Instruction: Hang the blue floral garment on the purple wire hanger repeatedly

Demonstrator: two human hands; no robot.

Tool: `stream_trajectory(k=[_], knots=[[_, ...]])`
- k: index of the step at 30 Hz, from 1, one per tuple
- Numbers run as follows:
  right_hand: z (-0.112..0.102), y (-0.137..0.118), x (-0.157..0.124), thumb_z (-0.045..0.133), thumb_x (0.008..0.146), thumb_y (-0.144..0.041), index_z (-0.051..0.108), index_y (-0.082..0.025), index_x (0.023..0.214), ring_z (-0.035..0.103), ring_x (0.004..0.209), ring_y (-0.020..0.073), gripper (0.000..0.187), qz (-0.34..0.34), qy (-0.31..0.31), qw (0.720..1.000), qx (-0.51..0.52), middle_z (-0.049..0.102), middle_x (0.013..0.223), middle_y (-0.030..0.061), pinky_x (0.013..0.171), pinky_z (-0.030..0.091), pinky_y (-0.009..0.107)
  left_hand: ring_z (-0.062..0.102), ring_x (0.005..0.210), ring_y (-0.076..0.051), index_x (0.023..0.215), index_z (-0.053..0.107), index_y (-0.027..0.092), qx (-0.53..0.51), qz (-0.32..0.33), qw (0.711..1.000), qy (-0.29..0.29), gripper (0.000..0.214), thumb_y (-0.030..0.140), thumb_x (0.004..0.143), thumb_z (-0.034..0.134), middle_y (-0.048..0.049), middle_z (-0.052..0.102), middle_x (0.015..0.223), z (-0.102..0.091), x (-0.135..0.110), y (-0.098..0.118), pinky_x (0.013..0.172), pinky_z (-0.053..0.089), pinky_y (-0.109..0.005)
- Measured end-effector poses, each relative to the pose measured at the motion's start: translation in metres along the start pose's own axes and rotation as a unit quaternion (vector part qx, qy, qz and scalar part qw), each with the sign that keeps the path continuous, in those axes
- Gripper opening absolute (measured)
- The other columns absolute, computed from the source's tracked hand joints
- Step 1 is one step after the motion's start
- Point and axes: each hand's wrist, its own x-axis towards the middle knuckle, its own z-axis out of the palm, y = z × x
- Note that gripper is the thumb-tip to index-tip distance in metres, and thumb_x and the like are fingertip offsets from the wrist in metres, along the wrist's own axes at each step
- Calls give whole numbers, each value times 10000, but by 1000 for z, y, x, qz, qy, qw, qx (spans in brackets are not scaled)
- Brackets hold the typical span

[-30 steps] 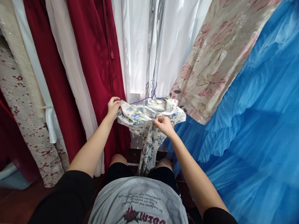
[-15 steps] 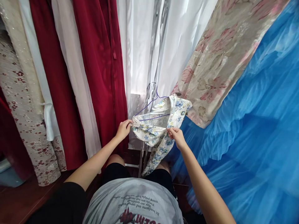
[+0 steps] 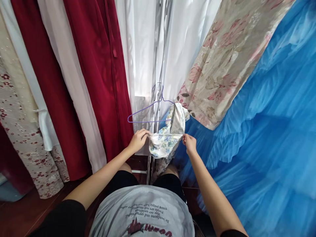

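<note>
A white garment with blue flowers (image 3: 167, 138) hangs half off a purple wire hanger (image 3: 145, 113). The hanger's left arm is bare; the cloth still clings to its right end. My left hand (image 3: 138, 140) pinches the garment's left edge. My right hand (image 3: 189, 144) pinches its right edge. Both hands are closed on the cloth, which sags between them just below the hanger. The hanger's hook rests on a metal rack pole (image 3: 158, 65).
Hanging clothes surround me: dark red dresses (image 3: 98, 65), white fabric (image 3: 138, 49), a beige speckled dress (image 3: 17, 115) at left, a pink-flowered cloth (image 3: 227, 56) and a big blue tulle skirt (image 3: 266, 138) at right. A reddish floor (image 3: 22, 210) shows lower left.
The floral garment has slid off the hanger's left arm and now hangs lower, bunched between my hands. My left hand moved right and down with the cloth.
</note>
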Motion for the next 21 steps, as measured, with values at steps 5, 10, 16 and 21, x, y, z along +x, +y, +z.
stream_trajectory(k=[5,10,16,21], knots=[[-25,14,-21,619,725,-425,500,-237,511,464,457,155,308,19,-64,992,-108,485,441,-20,486,353,282,644,995,-209,1037,665,203,-70,49,996,-12,229,167,998,442,-70,673,1017,11,21,51,918,489,-345],[-6,-24,-28,699,631,-196,620,-200,694,610,730,202,101,-41,-164,977,-129,644,683,11,671,454,286,650,955,-207,1013,676,207,-123,89,986,-63,240,129,974,453,-66,682,998,31,31,75,892,496,-345],[14,-71,-46,805,608,-208,690,-167,884,633,845,217,302,-81,-414,906,-41,693,862,10,782,521,308,637,1053,-247,1021,667,217,-93,51,991,-88,218,239,1005,451,-71,707,1059,34,37,67,1010,442,-409],[4,-85,-63,714,823,-396,676,-159,886,534,671,138,248,-70,-504,861,-16,631,785,-4,615,463,250,646,1051,-256,1161,656,196,-113,77,970,-202,471,536,1041,352,-94,720,1111,42,31,57,1015,444,-386]])
